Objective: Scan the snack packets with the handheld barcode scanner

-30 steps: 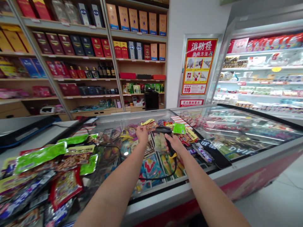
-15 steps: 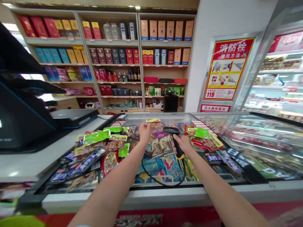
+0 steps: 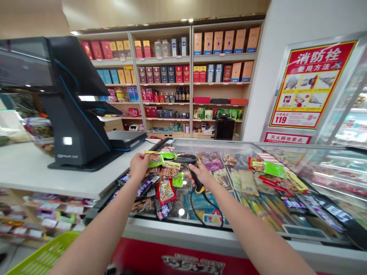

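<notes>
My right hand (image 3: 202,176) is wrapped around the handle of a black and yellow barcode scanner (image 3: 197,183), its head pointing left and its cable looping below. My left hand (image 3: 139,166) pinches the edge of a snack packet with a yellow top strip (image 3: 155,157), held over the left pile. That pile, lying on the freezer's glass top (image 3: 183,204), includes a red-edged snack packet (image 3: 166,191), a bright green packet (image 3: 178,180) and several dark purple-blue packets. Another group of snack packets (image 3: 273,170) lies on the glass to the right of the scanner.
A black checkout terminal (image 3: 77,126) and a flat scale (image 3: 126,139) stand on the white counter (image 3: 23,164) at left. A yellow-green basket (image 3: 43,254) is at lower left. Shelves of boxed goods (image 3: 164,74) line the back wall. A black strip (image 3: 341,214) lies at right.
The view has turned left, showing more of the terminal and the basket. My left hand has carried the yellow-topped packet from the middle to the left pile, and the scanner has followed it leftward.
</notes>
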`<action>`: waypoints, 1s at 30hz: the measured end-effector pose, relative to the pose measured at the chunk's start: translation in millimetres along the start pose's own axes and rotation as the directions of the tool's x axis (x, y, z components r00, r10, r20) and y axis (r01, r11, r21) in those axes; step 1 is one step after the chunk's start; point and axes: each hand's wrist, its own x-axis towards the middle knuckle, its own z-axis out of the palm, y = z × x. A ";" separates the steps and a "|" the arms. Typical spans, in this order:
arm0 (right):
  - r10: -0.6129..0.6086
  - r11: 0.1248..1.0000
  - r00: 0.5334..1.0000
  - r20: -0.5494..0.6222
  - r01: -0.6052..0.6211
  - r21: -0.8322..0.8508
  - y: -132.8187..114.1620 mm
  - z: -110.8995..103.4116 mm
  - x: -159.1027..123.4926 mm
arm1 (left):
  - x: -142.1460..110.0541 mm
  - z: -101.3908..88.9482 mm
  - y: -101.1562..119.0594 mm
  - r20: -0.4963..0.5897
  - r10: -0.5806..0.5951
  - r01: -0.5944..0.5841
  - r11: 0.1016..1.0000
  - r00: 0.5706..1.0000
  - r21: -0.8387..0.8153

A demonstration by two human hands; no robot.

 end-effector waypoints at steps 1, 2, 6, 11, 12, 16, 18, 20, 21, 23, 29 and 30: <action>0.000 1.000 1.000 0.018 0.000 -0.009 1.9 8.3 2.9 | 1.4 -2.5 -6.2 0.004 -0.009 0.009 0.999 1.000 0.054; 0.000 1.000 0.999 0.033 0.000 -0.018 3.6 15.7 5.4 | 2.2 -4.1 -11.2 0.005 -0.019 0.018 0.994 1.000 0.104; 0.038 0.998 0.997 0.073 -0.034 -0.052 8.0 34.3 10.3 | -0.3 -7.3 -16.7 0.008 -0.020 0.018 0.975 1.000 0.223; 0.002 0.999 0.998 0.057 0.000 -0.037 9.2 24.8 8.8 | -12.6 -9.2 5.5 -0.019 0.157 -0.147 0.958 0.987 0.246; -0.009 0.999 0.999 0.038 0.010 -0.032 8.7 18.3 7.7 | -16.2 -7.2 12.6 -0.022 0.205 -0.195 0.953 0.979 0.231; -0.040 0.999 0.994 -0.098 0.036 -0.040 3.6 -19.3 -0.4 | -36.6 16.6 44.9 0.052 0.336 -0.340 0.931 0.941 0.131; -0.068 0.997 0.981 -0.181 0.058 -0.059 0.4 -42.4 -8.2 | -52.6 37.4 61.7 0.119 0.378 -0.388 0.918 0.918 0.078; -0.101 0.994 0.961 -0.258 0.084 -0.076 -2.1 -66.7 -18.7 | -72.7 61.3 78.6 0.184 0.420 -0.431 0.902 0.888 0.017; -0.113 0.992 0.950 -0.292 0.092 -0.083 -2.9 -79.0 -24.6 | -84.1 73.6 87.4 0.214 0.443 -0.450 0.893 0.870 -0.017; -0.128 0.991 0.926 -0.355 0.103 -0.088 -3.6 -103.7 -37.2 | -108.7 97.5 105.8 0.284 0.493 -0.490 0.867 0.822 -0.087; -0.153 0.988 0.829 -0.537 0.115 -0.105 -6.0 -174.2 -76.3 | -184.0 159.1 172.0 0.561 0.521 -0.489 0.843 0.644 -0.223; -0.160 0.987 0.807 -0.569 0.124 -0.103 -7.0 -184.4 -82.6 | -195.4 168.5 184.0 0.602 0.505 -0.473 0.851 0.618 -0.229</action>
